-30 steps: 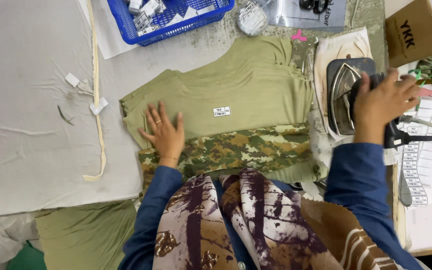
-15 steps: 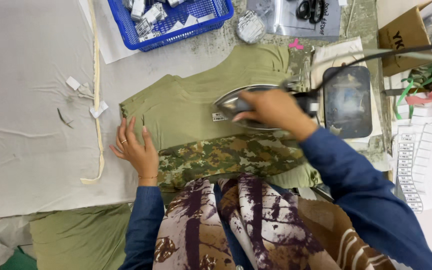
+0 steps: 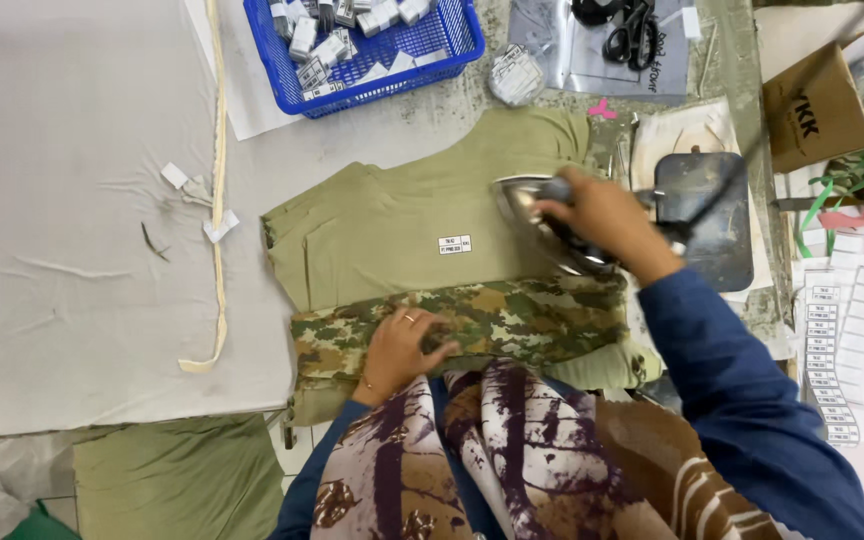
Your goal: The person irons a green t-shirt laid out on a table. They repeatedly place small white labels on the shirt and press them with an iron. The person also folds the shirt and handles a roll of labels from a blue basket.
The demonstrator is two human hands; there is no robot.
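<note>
The right hand [image 3: 602,215] reaches in from the desk's right edge, fingers wrapped around the handle of an iron [image 3: 542,225]. The iron's long axis runs left to right, its pointed tip toward the left, resting on the olive garment [image 3: 402,225] mid-desk. The left hand [image 3: 402,350] lies flat, fingers narrowly spread, on the camouflage band [image 3: 512,315].

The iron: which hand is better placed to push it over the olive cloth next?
Probably the right hand: it already grips the iron on the olive cloth. The left hand lies flat on the camouflage strip.
</note>
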